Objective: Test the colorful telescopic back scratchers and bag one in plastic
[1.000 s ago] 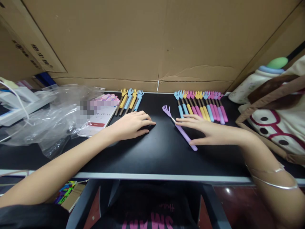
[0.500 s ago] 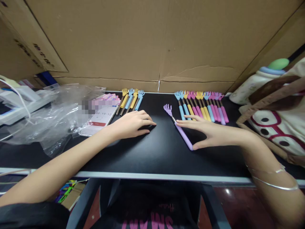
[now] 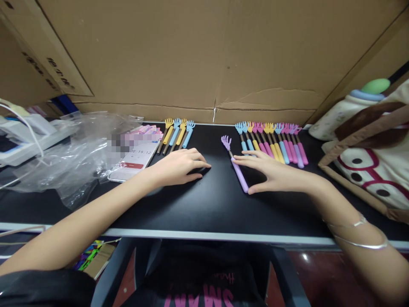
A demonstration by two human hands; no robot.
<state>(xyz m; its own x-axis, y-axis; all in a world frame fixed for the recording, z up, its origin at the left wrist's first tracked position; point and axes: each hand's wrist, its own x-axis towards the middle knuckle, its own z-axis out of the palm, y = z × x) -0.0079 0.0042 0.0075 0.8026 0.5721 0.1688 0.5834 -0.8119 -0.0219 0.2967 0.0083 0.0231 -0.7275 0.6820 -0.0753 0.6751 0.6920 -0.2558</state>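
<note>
A purple back scratcher [image 3: 239,174] lies on the black table [image 3: 198,209], its claw end pointing away from me. My right hand [image 3: 271,170] is open beside it, with the fingertips touching near the top of the handle and the thumb at its bottom end. Palm down, my left hand [image 3: 185,166] rests on the table with fingers stretched out and nothing in it. Just beyond that hand lie several yellow and blue back scratchers [image 3: 177,132]. Behind my right hand is a row of back scratchers [image 3: 281,145] in blue, yellow, pink and purple; my fingers partly cover the lower handles.
A phone [image 3: 140,155] showing a timer and a crumpled clear plastic bag [image 3: 73,149] lie at left. A cardboard wall [image 3: 204,55] closes off the back. At right stand a fabric bag [image 3: 370,157] and a bottle [image 3: 335,113]. A metal strip [image 3: 204,234] edges the table's front.
My right hand has moved left, and the purple back scratcher's handle end has swung left with it, so it lies straighter. My left hand stays in place.
</note>
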